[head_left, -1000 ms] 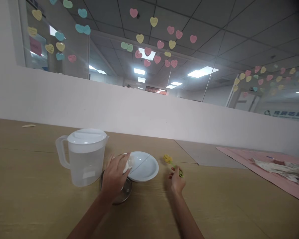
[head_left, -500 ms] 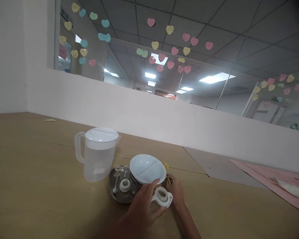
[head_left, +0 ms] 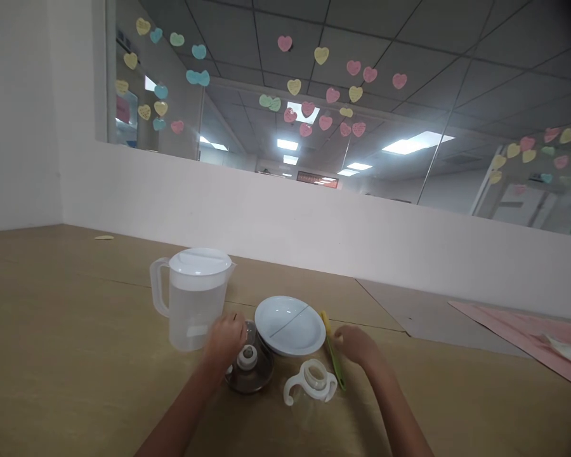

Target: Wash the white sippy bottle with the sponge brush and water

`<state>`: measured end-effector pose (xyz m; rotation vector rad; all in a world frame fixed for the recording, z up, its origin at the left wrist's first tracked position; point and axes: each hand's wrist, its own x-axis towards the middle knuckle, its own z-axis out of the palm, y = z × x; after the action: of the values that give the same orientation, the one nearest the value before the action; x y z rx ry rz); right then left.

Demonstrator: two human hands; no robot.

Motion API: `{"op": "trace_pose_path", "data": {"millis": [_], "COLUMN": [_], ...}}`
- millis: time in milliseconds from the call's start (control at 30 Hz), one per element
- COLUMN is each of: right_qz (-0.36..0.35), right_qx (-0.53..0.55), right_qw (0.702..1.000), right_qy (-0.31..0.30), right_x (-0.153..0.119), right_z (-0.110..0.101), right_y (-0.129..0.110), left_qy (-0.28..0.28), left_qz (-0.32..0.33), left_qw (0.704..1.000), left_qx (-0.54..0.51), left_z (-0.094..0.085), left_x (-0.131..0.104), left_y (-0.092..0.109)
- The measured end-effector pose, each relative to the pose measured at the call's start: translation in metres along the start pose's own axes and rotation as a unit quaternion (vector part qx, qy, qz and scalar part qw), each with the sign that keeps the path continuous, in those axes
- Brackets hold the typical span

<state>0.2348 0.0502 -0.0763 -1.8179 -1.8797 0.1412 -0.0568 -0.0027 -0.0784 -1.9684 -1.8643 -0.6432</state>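
Note:
My left hand (head_left: 226,343) reaches over a round, dark metal dish (head_left: 252,383), fingers closed together; what they pinch is hidden. In the dish lie a white ring with a nipple (head_left: 247,357) and a clear cap (head_left: 250,330), partly covered by the hand. My right hand (head_left: 358,344) is curled beside a brush (head_left: 335,362) with a green handle and yellow head, and nothing shows in its fingers. The brush lies on the table; I cannot tell if the fingertips touch it. A clear baby bottle (head_left: 315,376) with white handles stands uncapped between my forearms.
A white bowl (head_left: 290,346) sits behind the bottle, right of the dish. A lidded clear pitcher (head_left: 195,311) stands at the left. On the right lies a pink sheet (head_left: 499,324) over the table. A white wall (head_left: 285,222) with a window runs behind.
My left hand has left the bottle and moved left onto the metal dish. My right hand has let go of the brush and shifted slightly right. The view has turned a little.

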Motion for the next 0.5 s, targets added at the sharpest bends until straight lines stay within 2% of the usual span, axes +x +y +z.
{"op": "trace_pose_path", "data": {"millis": [67, 133, 200, 267, 400, 500], "right_qz": [-0.026, -0.09, -0.153, -0.169, -0.181, -0.179], "right_qx": [-0.064, -0.069, -0.042, -0.031, -0.011, 0.004], "right_qw": [0.997, 0.991, 0.977, 0.97, 0.966, 0.966], "right_qy": [-0.033, -0.068, -0.145, -0.17, -0.187, -0.189], "right_x": [0.013, 0.024, 0.03, 0.034, 0.036, 0.037], "right_z": [-0.012, -0.011, 0.0, 0.018, 0.042, 0.043], "right_y": [-0.021, -0.043, -0.061, -0.072, -0.076, -0.071], "left_qy": [-0.045, -0.063, -0.076, -0.093, -0.127, -0.148], "left_qz": [-0.022, -0.027, -0.023, -0.015, -0.01, -0.031], "left_qw": [0.998, 0.997, 0.996, 0.995, 0.991, 0.987], "left_qx": [0.024, 0.029, 0.031, 0.035, 0.046, 0.048], "left_z": [0.004, 0.008, 0.011, 0.012, 0.008, -0.004], "left_x": [0.0, -0.004, -0.007, -0.009, -0.006, -0.004], "left_y": [-0.004, -0.003, -0.001, -0.001, -0.003, -0.001]}}
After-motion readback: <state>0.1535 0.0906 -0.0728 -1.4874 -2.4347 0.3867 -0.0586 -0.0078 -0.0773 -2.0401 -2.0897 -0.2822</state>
